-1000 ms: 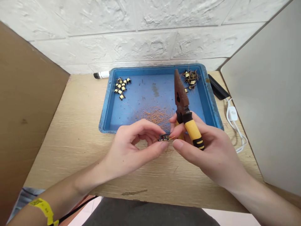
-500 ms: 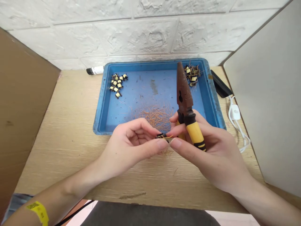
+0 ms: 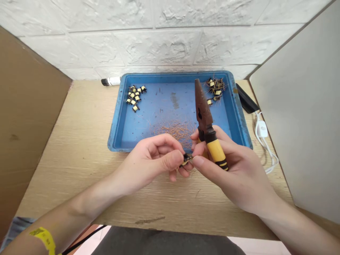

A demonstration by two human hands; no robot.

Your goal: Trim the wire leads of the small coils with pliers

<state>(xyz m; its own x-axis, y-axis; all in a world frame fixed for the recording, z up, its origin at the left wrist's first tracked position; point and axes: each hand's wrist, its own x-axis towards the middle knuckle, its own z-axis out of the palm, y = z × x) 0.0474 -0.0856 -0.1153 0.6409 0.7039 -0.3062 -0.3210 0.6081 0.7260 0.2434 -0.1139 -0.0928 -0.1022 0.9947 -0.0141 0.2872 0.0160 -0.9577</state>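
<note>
My left hand (image 3: 154, 161) pinches a small black and yellow component (image 3: 187, 158) with thin copper leads, just in front of the blue tray (image 3: 117, 131). My right hand (image 3: 233, 170) grips the yellow-handled pliers (image 3: 209, 131), rusty jaws closed and pointing up and away over the tray. Its thumb and forefinger also touch the same component from the right. The two hands meet over the wooden table (image 3: 85, 141).
In the tray lie a pile of cut copper wire bits (image 3: 174, 129), a group of trimmed components (image 3: 134, 96) at back left and untrimmed ones (image 3: 215, 88) at back right. A marker (image 3: 111, 81), a black object (image 3: 245, 99) and a white cord with switch (image 3: 262, 129) flank the tray. Brown and white panels stand at the sides.
My left fingers have closed tighter round the component and turned it; my right thumb has come in against it. The pliers have tilted slightly left.
</note>
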